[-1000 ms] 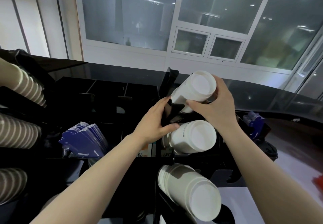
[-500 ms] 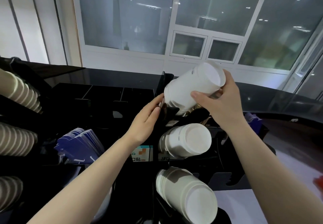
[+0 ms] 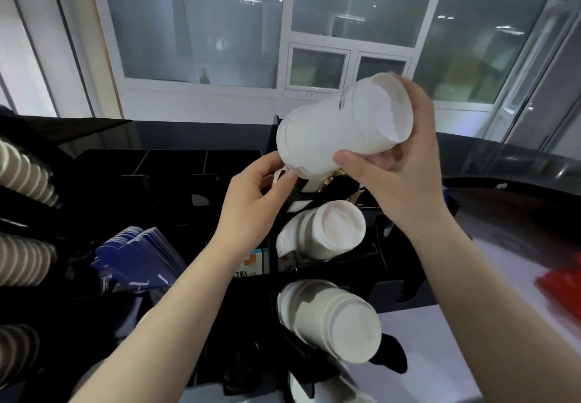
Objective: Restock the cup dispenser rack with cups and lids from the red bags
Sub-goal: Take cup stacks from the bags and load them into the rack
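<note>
My right hand (image 3: 396, 170) grips a stack of white paper cups (image 3: 333, 132), tilted with its bottoms up to the right, above the top slot of the black dispenser rack (image 3: 176, 182). My left hand (image 3: 254, 204) pinches the lower rim end of that stack at the slot's mouth. Two more white cup stacks lie in the rack below: a middle stack (image 3: 327, 233) and a lower stack (image 3: 336, 317). A red bag (image 3: 562, 289) shows at the right edge, blurred.
Brown-and-white striped cup stacks (image 3: 22, 264) fill the rack's left side. Blue cup sleeves (image 3: 138, 258) sit left of centre. A small label card (image 3: 251, 264) stands below my left wrist. A dark counter and large windows lie behind; a light tabletop (image 3: 440, 355) is at lower right.
My right hand has lifted the cup stack up and to the right, out of the top slot. My left hand has moved from the rack's divider to the stack's lower end.
</note>
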A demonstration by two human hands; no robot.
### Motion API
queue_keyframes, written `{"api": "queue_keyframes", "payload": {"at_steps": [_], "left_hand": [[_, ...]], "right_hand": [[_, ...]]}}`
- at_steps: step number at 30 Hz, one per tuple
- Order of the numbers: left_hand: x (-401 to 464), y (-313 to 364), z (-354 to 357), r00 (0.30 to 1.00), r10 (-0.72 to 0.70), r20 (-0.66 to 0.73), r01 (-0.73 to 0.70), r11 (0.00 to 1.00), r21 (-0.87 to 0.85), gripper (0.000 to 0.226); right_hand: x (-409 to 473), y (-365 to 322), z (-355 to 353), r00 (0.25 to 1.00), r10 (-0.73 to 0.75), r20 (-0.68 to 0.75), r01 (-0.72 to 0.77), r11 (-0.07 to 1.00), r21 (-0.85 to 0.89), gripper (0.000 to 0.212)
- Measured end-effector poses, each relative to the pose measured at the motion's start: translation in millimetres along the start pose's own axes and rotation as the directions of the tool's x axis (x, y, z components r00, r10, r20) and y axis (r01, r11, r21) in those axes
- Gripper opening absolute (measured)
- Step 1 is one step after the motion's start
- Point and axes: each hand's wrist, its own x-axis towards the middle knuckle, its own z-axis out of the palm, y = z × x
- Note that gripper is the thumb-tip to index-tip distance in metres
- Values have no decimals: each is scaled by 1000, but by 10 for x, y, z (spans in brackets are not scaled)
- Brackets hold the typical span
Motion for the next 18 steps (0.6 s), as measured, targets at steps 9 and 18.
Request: {"api": "queue_keyframes", "payload": {"at_steps": [9,18], "left_hand": [[-409,236,-46,994,-102,-46,98,992,-74,25],[-1188,447,-126,990,-140,7,140,990,-35,38]], "right_hand": [[-581,-468,74,991,117,-63,-112,991,75,62],[-1295,-751,218,972,172,-158,-147,977,156,61]]}}
